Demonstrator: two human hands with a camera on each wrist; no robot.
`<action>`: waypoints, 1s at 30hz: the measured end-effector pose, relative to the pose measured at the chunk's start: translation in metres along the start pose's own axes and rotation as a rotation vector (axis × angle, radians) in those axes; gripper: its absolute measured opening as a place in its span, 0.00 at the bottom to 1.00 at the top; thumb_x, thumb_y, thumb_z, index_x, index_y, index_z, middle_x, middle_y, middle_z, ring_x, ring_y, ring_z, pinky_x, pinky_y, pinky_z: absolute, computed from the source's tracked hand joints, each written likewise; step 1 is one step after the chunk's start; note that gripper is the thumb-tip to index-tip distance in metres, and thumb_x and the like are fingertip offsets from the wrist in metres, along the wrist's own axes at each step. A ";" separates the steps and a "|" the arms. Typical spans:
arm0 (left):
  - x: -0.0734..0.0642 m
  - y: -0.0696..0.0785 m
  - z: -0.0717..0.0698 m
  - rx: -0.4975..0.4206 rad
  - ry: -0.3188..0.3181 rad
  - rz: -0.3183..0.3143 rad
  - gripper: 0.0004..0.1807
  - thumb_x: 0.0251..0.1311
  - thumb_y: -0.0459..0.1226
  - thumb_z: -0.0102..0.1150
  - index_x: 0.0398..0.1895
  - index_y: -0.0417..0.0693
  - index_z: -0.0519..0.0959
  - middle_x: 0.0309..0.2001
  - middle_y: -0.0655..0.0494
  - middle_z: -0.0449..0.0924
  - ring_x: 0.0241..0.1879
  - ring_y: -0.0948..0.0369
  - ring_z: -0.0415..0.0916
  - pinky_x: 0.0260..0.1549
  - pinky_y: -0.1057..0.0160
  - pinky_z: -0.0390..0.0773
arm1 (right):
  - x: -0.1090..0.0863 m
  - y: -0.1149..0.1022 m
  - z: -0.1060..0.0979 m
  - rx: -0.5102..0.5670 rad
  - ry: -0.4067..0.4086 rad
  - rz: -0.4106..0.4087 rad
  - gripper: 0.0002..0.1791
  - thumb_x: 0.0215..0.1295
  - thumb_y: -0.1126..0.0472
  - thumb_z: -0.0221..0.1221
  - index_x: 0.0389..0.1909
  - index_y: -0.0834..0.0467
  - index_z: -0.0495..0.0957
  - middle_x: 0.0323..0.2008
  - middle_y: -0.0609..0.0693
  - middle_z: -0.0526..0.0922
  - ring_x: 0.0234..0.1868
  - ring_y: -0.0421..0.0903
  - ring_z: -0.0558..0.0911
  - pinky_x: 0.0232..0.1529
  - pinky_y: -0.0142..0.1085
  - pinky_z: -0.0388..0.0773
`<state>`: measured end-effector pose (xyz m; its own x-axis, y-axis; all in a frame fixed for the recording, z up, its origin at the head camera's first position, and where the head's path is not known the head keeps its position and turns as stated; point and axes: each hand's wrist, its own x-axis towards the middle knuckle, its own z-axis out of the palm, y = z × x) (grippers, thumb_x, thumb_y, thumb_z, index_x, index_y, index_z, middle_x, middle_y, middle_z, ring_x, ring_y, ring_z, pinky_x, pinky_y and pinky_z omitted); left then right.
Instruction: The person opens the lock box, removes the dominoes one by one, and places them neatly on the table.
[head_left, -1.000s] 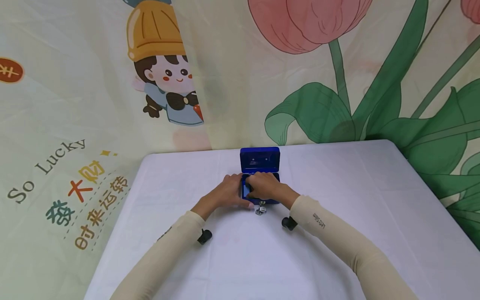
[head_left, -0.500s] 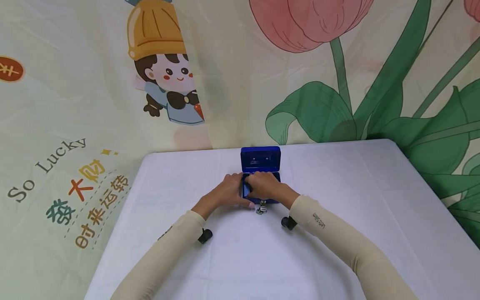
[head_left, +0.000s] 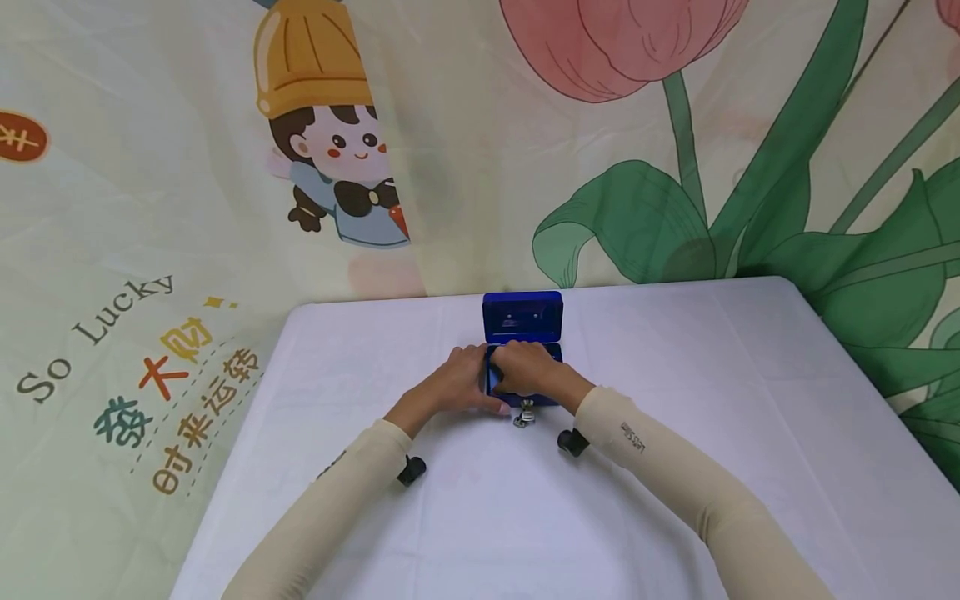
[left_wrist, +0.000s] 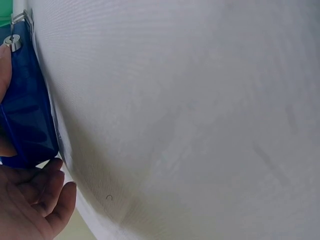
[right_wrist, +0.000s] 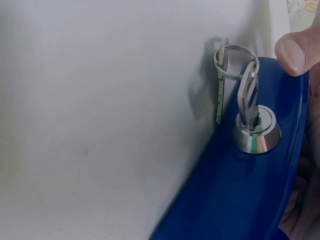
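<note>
A small blue cash box (head_left: 522,317) stands with its lid raised at the far middle of the table. Its left side is held by my left hand (head_left: 459,382), the thumb reaching round the front. In the left wrist view, that hand's fingers (left_wrist: 60,200) curve near the box's corner. My right hand (head_left: 527,368) reaches into the box with bent fingers; cannot tell whether it holds anything, as the fingertips are hidden. A pale blue patch shows inside, left of it. From the front lock (right_wrist: 257,137) hangs a ring of keys (right_wrist: 248,92), one key inserted.
The box rests on a table with a white cloth (head_left: 480,517). Behind the table hangs a printed backdrop (head_left: 465,167) with a cartoon figure and tulips. Dark wrist cameras (head_left: 412,471) sit under both sleeves.
The right forearm has shifted very slightly left, and the whole view has drifted a little. Both hands keep their places at the box.
</note>
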<state>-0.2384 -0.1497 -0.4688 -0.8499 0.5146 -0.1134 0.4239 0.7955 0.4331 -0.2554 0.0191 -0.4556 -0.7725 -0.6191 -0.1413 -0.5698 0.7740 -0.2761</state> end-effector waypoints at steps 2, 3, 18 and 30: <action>0.000 0.000 0.000 0.000 0.004 -0.001 0.60 0.43 0.62 0.76 0.74 0.39 0.61 0.61 0.44 0.75 0.57 0.51 0.70 0.64 0.50 0.66 | 0.000 0.000 0.000 0.002 -0.004 0.001 0.20 0.62 0.51 0.70 0.51 0.56 0.84 0.41 0.50 0.88 0.39 0.45 0.82 0.48 0.43 0.83; 0.000 0.001 0.000 0.002 0.004 -0.003 0.60 0.43 0.62 0.76 0.73 0.39 0.61 0.61 0.44 0.75 0.57 0.51 0.70 0.63 0.50 0.67 | 0.000 0.000 0.000 0.001 -0.006 0.001 0.20 0.62 0.51 0.70 0.51 0.56 0.84 0.41 0.49 0.88 0.39 0.45 0.82 0.48 0.43 0.83; 0.000 0.001 0.000 0.009 0.004 0.001 0.61 0.42 0.62 0.76 0.74 0.38 0.61 0.61 0.45 0.75 0.57 0.52 0.70 0.64 0.51 0.65 | -0.003 0.000 -0.003 -0.008 -0.008 0.009 0.23 0.62 0.49 0.70 0.55 0.55 0.83 0.47 0.51 0.88 0.45 0.48 0.85 0.53 0.45 0.82; -0.001 0.001 0.002 -0.008 0.015 -0.011 0.62 0.41 0.63 0.77 0.75 0.42 0.59 0.62 0.46 0.75 0.57 0.52 0.69 0.63 0.51 0.66 | -0.009 0.000 -0.012 -0.019 -0.018 0.019 0.26 0.60 0.48 0.71 0.55 0.57 0.83 0.48 0.52 0.88 0.46 0.48 0.85 0.53 0.48 0.82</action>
<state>-0.2369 -0.1487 -0.4705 -0.8592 0.5008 -0.1049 0.4120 0.7986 0.4387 -0.2513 0.0262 -0.4426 -0.7778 -0.6068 -0.1638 -0.5607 0.7877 -0.2554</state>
